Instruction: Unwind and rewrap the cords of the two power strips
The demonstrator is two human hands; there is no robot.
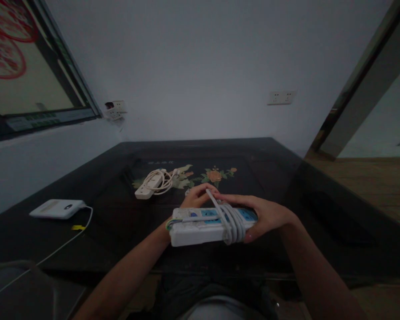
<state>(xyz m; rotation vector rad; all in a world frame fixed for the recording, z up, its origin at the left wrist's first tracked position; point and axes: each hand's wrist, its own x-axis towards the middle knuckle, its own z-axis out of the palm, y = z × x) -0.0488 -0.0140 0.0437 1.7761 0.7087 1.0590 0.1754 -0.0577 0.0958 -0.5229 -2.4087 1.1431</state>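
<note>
A white power strip with blue socket faces is held up over the dark table's near side. Its grey cord is wound several times around the right part of the strip. My right hand grips the strip's right end, thumb below in front and fingers over the far side. Behind the strip, my left hand is curled at the cord, near the right fingertips; part of it is hidden by the strip. Coloured wires show at the strip's left end, where the cord enters.
On the dark table lies a second, smaller power strip with its cord coiled on it. A white device with a cable rests at the left. A wall socket is behind; a dark flat object lies right.
</note>
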